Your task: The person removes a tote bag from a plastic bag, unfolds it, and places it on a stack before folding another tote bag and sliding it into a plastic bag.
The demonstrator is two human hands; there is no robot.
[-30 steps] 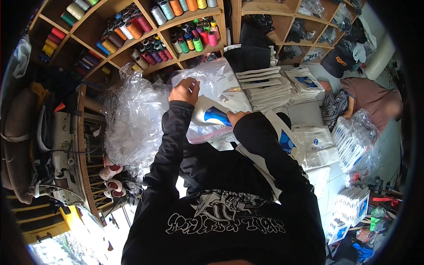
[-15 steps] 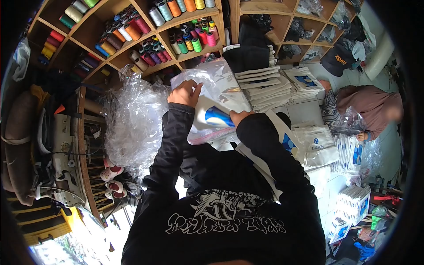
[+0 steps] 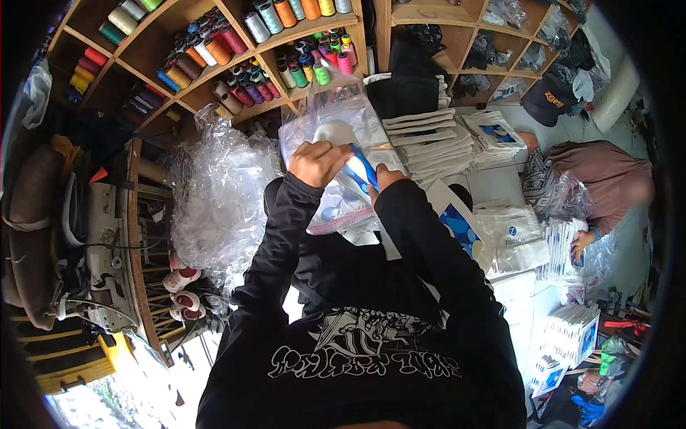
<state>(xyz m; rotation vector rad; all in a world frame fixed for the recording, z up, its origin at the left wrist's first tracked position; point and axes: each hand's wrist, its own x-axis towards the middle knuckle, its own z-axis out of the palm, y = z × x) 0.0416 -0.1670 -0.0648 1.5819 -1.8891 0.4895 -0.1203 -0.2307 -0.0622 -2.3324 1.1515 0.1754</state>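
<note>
My left hand grips the edge of a clear plastic bag held up in front of me. My right hand holds a folded white cloth bag with a blue print that sits partly inside the plastic bag. Both arms wear black sleeves. The plastic bag has a pink strip along its lower edge. More white bags with the blue logo lie just below my right arm.
Wooden shelves hold several coloured thread spools. A heap of clear plastic bags lies at left. Stacks of folded white bags sit ahead. Another person in a brown top works at right among packed bags.
Both my hands have come closer together and the folded cloth bag has turned upright and slid deeper into the plastic bag. The person at right has lowered a hand to the packed bags.
</note>
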